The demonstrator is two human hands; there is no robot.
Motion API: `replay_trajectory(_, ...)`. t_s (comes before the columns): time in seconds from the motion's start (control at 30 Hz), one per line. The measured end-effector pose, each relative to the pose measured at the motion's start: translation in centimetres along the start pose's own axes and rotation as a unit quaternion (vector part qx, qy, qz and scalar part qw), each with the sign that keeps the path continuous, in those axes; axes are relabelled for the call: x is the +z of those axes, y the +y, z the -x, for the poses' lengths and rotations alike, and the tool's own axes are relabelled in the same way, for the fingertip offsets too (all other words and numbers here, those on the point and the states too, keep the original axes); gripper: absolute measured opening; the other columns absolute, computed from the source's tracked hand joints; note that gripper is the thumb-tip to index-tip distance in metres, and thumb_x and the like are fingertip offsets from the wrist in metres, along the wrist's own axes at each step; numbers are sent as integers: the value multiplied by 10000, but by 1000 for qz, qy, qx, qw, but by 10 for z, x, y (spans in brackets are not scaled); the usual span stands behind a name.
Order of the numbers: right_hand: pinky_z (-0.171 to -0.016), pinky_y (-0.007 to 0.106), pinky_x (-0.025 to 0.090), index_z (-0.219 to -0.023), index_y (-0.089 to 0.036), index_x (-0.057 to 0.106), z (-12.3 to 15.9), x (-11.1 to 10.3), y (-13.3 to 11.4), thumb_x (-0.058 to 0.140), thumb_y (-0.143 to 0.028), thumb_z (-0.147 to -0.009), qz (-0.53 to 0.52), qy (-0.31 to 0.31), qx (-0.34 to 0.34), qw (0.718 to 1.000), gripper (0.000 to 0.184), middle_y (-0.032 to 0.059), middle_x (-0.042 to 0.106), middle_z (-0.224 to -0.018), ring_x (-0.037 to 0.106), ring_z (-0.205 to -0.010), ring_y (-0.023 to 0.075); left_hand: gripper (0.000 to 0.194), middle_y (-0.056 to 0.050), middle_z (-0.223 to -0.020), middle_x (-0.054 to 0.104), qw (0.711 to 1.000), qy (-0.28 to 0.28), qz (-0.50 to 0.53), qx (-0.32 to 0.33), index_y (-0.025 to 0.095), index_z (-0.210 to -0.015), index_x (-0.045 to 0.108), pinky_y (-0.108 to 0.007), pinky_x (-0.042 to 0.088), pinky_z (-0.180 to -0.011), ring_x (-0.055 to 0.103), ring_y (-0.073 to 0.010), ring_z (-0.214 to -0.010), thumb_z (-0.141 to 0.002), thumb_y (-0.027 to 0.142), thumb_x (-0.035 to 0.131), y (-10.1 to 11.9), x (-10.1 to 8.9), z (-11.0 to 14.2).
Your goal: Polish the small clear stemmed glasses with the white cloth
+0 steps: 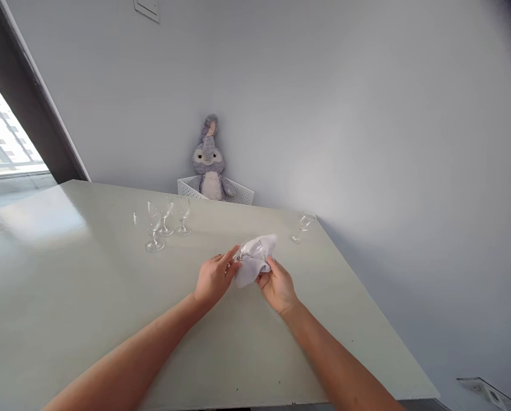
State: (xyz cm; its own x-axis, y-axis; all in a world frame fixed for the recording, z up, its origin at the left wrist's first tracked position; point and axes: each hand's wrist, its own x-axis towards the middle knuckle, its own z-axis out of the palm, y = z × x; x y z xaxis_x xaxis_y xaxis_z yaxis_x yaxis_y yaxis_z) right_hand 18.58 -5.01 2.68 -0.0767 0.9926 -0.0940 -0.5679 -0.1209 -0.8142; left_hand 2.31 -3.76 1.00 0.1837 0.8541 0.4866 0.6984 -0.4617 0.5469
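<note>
Both my hands meet above the middle of the pale table [67,297]. My right hand [276,285] is closed around a white cloth [255,262], which is wrapped over a clear stemmed glass [249,251]. My left hand [215,277] pinches the glass's left end with thumb and fingers. Most of the glass is hidden by the cloth. Three clear stemmed glasses [163,220] stand upright in a cluster to the far left of my hands. One more clear glass [302,225] stands near the table's far right edge.
A grey plush rabbit [210,162] sits in a white perforated basket [242,194] behind the table, against the white wall. A window [3,142] is at the far left. The table's right edge runs diagonally past my right forearm.
</note>
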Motion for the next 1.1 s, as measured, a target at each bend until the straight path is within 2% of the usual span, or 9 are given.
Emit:
replay_trajectory(0.17,-821,346,452,-1126,-265,534,17,15,11,483,-431,-832,66,-49,-54,995,341,21,550,-1167,508,-1045,202,400,-92,-1184,455,996,52,66,23,272,-1280,375,-289,445,-712,526,-162,-901,-884,233,337,17,10,7)
replay_trajectory(0.33,-867,318,409,-1159,-276,505,22,19,22,537,-376,-819,109,-96,-68,987,355,26,549,-1158,488,-1059,181,492,-117,-1358,271,992,73,85,50,291,-1318,306,-397,420,-846,411,-216,-1112,-861,110,301,31,19,15)
replay_trajectory(0.47,-761,294,428,-1041,-215,569,14,11,24,579,-387,-788,107,-76,-64,989,306,43,615,-963,552,-883,176,486,-90,-1344,342,996,26,77,40,273,-1276,391,-461,336,-930,376,-239,-1147,-821,104,364,35,14,15)
replay_trajectory(0.57,-653,263,413,-913,-169,601,7,0,21,596,-425,-766,100,-66,-31,992,295,32,614,-802,551,-709,146,393,-66,-1290,431,988,-9,150,-21,271,-1208,472,-461,310,-954,406,-245,-1125,-818,226,445,31,5,9)
replay_trajectory(0.67,-587,233,379,-821,-135,607,4,-7,14,641,-425,-727,97,-92,43,990,306,14,580,-690,506,-602,111,490,-90,-1233,503,917,-81,367,-133,244,-1265,391,-423,367,-913,470,-248,-1086,-806,378,495,23,-3,1)
replay_trajectory(0.8,-548,221,348,-730,-118,588,7,-8,9,677,-428,-686,112,-178,153,966,325,0,528,-617,469,-550,97,668,-135,-1173,554,736,-202,607,-220,197,-1295,311,-383,418,-853,533,-265,-1040,-733,409,602,14,-11,-5)
replay_trajectory(0.9,-558,229,345,-763,-129,572,6,-9,8,609,-466,-735,206,-186,123,953,340,-2,521,-637,468,-572,107,619,-136,-1119,583,722,-198,620,-235,188,-1221,390,-383,406,-865,552,-254,-1012,-692,361,662,13,-12,-6)
replay_trajectory(1.0,-588,253,354,-851,-139,569,6,-11,10,502,-455,-813,432,-131,-29,892,325,17,547,-697,485,-628,138,581,-123,-1090,601,761,-141,577,-261,201,-1168,436,-394,386,-885,560,-243,-997,-665,342,690,15,-9,-6)
replay_trajectory(1.1,-642,292,375,-981,-154,560,8,-12,11,397,-360,-876,626,-90,-184,752,283,60,589,-793,514,-735,194,596,-119,-1081,605,776,-95,557,-281,210,-1159,435,-408,391,-886,571,-238,-981,-644,335,708,14,-7,-7)
